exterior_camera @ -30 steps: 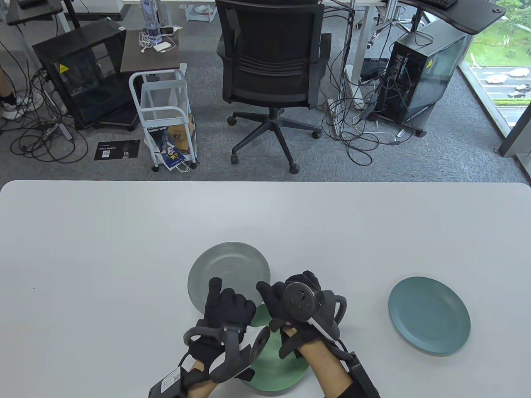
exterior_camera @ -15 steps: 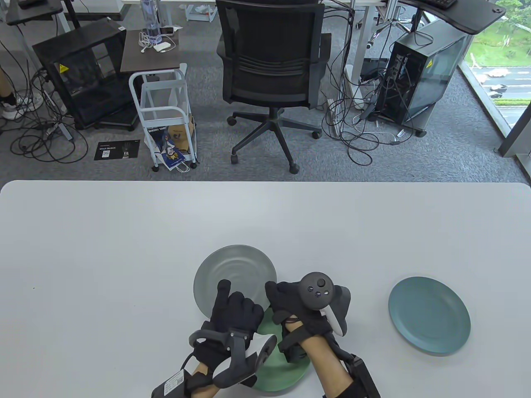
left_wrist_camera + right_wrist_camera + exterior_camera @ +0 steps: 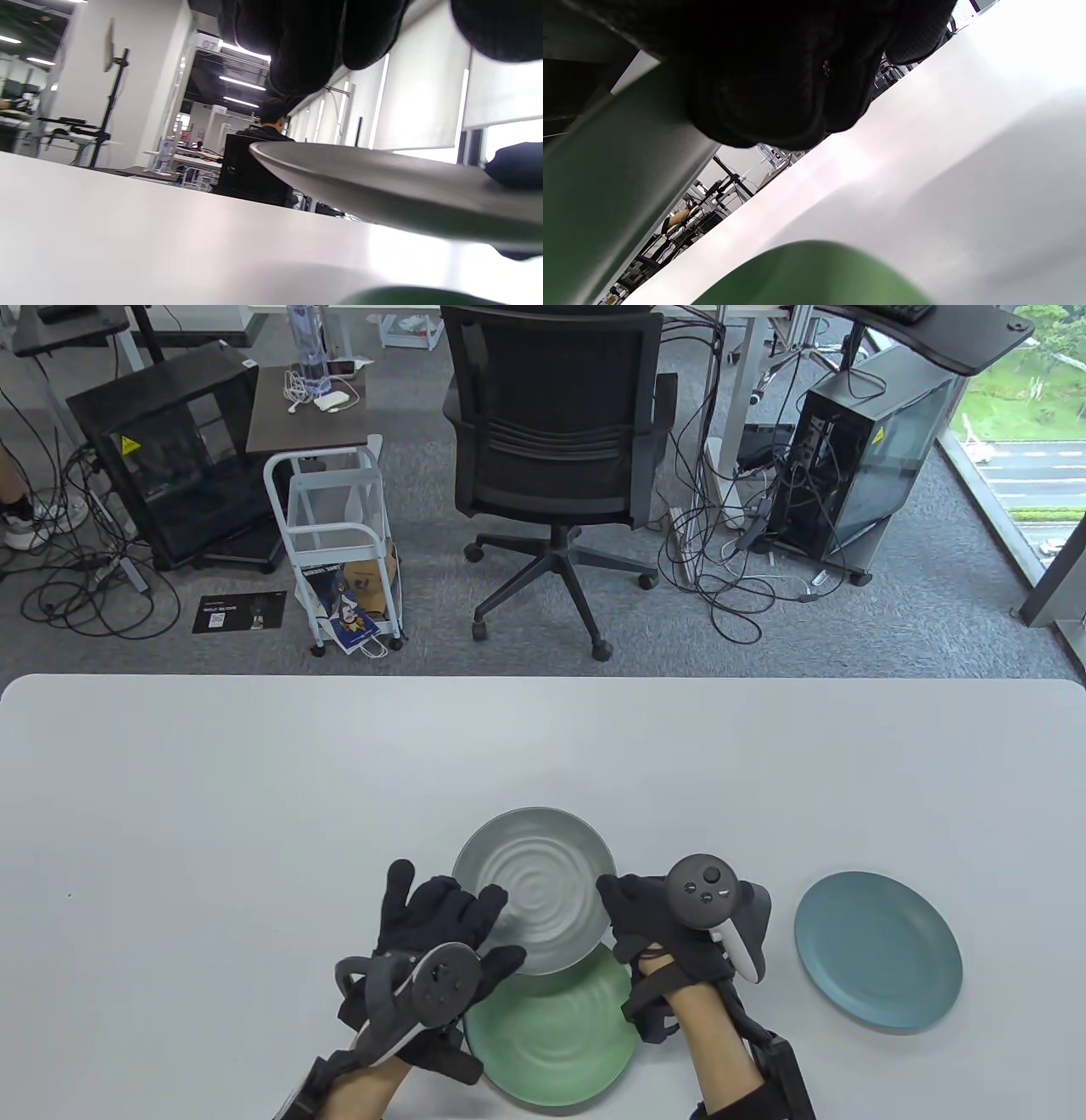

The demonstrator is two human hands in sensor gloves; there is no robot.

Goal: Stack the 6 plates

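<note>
A grey plate point(image 3: 534, 891) is held tilted above the table by my right hand point(image 3: 618, 909), which pinches its right rim. It shows edge-on in the left wrist view point(image 3: 382, 182), and its underside shows in the right wrist view point(image 3: 606, 178). My left hand point(image 3: 475, 918) is open with fingers spread at the plate's left rim; its fingers point(image 3: 305, 42) hang just above the rim without gripping. A green plate point(image 3: 551, 1035) lies on the table under the grey plate's near edge. A blue plate point(image 3: 878, 950) lies alone to the right.
The white table point(image 3: 254, 814) stretches wide to the left and back. Beyond its far edge stand an office chair point(image 3: 556, 432), a small white cart point(image 3: 335, 551) and computer towers on the floor.
The grey plate has moved right and up in my right hand, uncovering most of the green plate. My left hand has opened and spread its fingers.
</note>
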